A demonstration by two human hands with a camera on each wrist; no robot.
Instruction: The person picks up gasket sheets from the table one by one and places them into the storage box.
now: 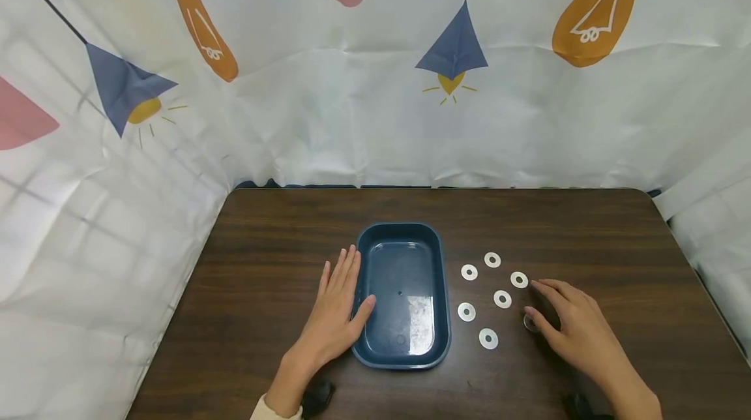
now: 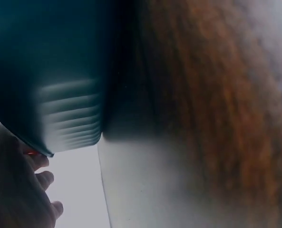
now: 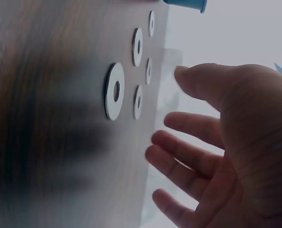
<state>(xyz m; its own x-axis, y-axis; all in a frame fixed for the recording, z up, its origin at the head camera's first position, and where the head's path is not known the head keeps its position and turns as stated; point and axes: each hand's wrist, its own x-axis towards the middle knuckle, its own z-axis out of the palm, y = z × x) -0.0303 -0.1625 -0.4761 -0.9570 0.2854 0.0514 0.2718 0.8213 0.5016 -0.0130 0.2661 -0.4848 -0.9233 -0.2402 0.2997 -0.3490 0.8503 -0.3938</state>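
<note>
right hand (image 1: 577, 329) nearest, fingers loosely spread, holding nothing, partly hiding one washer (image 1: 530, 323) under the thumb. six flat white rings (image 1: 502, 299) scattered just left of it. blue tray (image 1: 402, 356) beyond; left hand (image 1: 337, 312) flat, relaxed against its edge.

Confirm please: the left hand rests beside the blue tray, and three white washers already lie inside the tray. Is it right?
Not quite. The blue tray holds no washers; in the head view the white washers lie on the table to the tray's right, near the right hand. The left hand does rest beside the tray.
</note>
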